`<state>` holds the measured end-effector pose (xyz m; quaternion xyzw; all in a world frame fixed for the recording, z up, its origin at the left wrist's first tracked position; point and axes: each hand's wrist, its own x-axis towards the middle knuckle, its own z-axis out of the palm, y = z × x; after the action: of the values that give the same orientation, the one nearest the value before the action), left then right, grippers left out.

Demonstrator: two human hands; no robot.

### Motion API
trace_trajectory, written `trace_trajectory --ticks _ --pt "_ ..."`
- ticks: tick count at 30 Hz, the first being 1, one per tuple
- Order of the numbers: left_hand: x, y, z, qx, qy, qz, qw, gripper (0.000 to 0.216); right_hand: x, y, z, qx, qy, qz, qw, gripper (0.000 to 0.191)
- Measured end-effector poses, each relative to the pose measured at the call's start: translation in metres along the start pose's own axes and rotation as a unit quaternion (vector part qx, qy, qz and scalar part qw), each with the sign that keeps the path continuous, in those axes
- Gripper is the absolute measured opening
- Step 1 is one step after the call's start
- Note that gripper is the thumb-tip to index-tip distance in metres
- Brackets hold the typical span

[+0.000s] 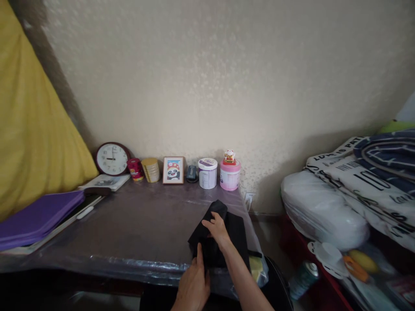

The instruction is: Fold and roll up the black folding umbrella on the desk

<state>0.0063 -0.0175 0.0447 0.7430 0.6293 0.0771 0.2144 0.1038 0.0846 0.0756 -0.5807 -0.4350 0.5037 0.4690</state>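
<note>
At the near right corner of the plastic-covered table (pixel 145 220), a black fabric item (pixel 238 233) is laid beneath both hands. Its plain, dark surface is creased and folded: an angular flap is spread to the left, a rounded bulge is raised at the far edge, and a flatter panel is shown on the right, where a thin dark strip is seen jutting out. The right hand (pixel 218 229) is placed over the middle, the left hand (pixel 194 280) at the near edge; whether fabric is pinched by either cannot be told.
</note>
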Motion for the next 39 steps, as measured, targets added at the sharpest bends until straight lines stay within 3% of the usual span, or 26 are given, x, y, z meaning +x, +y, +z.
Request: trace_trajectory --ticks 7,12,21,23,26,28,31,33,36,39 --pt "-0.003 -0.005 0.001 -0.021 0.013 0.006 1.0 0.066 0.014 0.015 0.006 -0.09 0.0 -0.027 0.996 0.059" --pt "-0.011 -0.004 -0.004 -0.074 0.019 0.015 0.997 0.068 0.017 0.015 0.004 -0.061 -0.024 0.012 0.998 0.064" --pt "-0.005 0.003 -0.014 0.021 -0.025 0.045 0.998 0.068 0.006 0.006 0.004 -0.014 -0.056 -0.001 0.998 0.068" --pt "-0.005 0.004 -0.014 0.019 -0.015 0.04 0.999 0.069 0.0 0.004 0.001 -0.006 -0.095 -0.016 0.995 0.064" --pt "-0.006 0.003 -0.011 0.02 -0.002 0.026 0.999 0.067 -0.016 0.004 -0.011 -0.005 -0.164 -0.079 0.983 0.044" --pt "-0.006 0.002 -0.009 0.014 0.003 0.023 1.0 0.067 -0.03 0.008 -0.023 -0.045 -0.136 -0.161 0.977 0.029" --pt "-0.007 0.0 -0.007 -0.005 0.009 0.029 1.0 0.069 -0.048 0.017 -0.042 -0.167 -0.058 -0.313 0.933 0.022" --pt "-0.006 -0.001 -0.005 -0.012 0.015 0.031 0.999 0.069 -0.055 0.023 -0.05 -0.241 -0.063 -0.385 0.889 0.025" --pt "-0.005 -0.001 -0.003 -0.013 0.015 0.029 0.999 0.068 -0.053 0.028 -0.053 -0.316 -0.101 -0.424 0.843 0.028" --pt "-0.003 0.0 -0.003 -0.016 0.001 0.017 1.0 0.069 -0.036 0.027 -0.05 -0.363 -0.108 -0.427 0.821 0.028"
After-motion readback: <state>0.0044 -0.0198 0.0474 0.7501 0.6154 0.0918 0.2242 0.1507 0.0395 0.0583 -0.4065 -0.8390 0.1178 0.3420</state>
